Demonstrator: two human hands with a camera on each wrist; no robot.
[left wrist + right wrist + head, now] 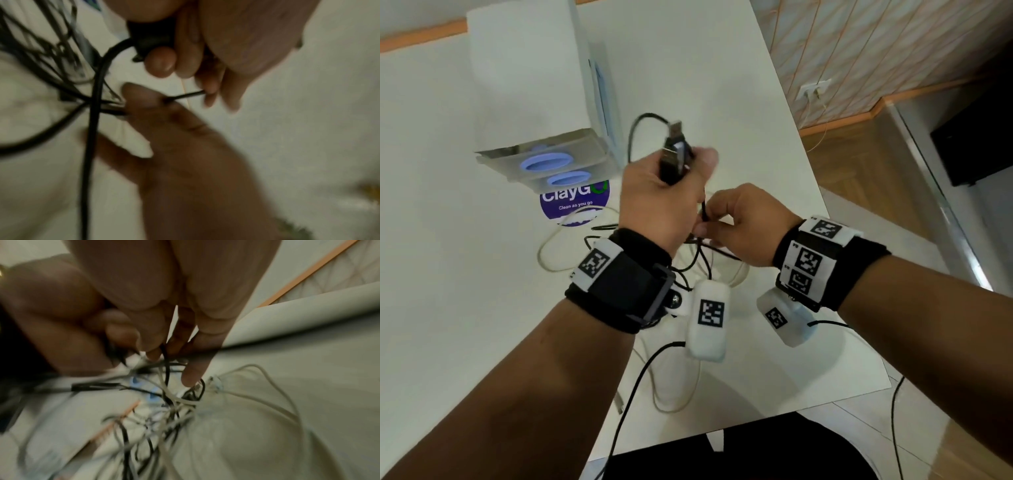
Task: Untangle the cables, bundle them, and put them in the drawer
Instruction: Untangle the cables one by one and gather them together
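Centre of frame: my left hand (664, 202) gripping a black plug (674, 154), its black cable (640, 126) looping upward; my right hand (743, 222) pinching a thin black cable; tangled white cables (551, 246) on the table (448, 171) below; drawer unit (541, 161) at upper left.
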